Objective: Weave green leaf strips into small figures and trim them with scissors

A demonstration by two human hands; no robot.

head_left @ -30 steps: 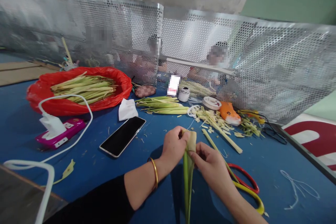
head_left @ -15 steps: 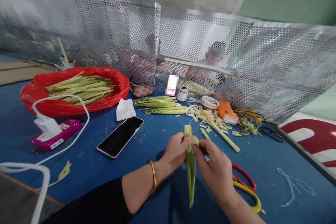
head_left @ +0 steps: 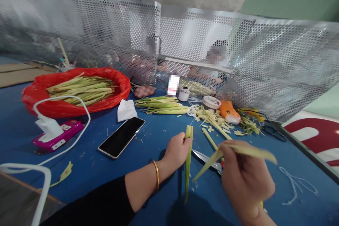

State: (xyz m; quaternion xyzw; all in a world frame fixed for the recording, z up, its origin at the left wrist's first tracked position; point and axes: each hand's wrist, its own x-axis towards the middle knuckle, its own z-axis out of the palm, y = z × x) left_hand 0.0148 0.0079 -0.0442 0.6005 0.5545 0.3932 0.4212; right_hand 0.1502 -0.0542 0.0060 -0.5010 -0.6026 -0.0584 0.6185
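Observation:
My left hand (head_left: pixel 177 152), with a gold bangle at the wrist, is closed around a green plant stalk (head_left: pixel 187 169). The stalk stands nearly upright, its pale split top above my thumb and its narrow end pointing down. Off to the right, my right hand (head_left: pixel 246 180) pinches a long pale leaf strip (head_left: pixel 250 151), slightly blurred and bent, with one end hanging toward the lower left. Below that strip lie scissors (head_left: pixel 205 158); their blades show, while my right hand covers most of the handles. The strip and the stalk are apart.
Behind lie more stalks (head_left: pixel 161 107), plant scraps (head_left: pixel 212 120), a tape roll (head_left: pixel 211 102) and an orange packet (head_left: pixel 228 111). On the left are a phone (head_left: pixel 122 137), a purple power strip (head_left: pixel 59 136) and a red-lined basin (head_left: pixel 31 95). A perforated metal screen (head_left: pixel 185 35) stands behind, people beyond it.
My right hand has moved right, pulling a leaf strip away from the stalk. The stalk in my left hand now looks thinner. The scissors' blades have come into view.

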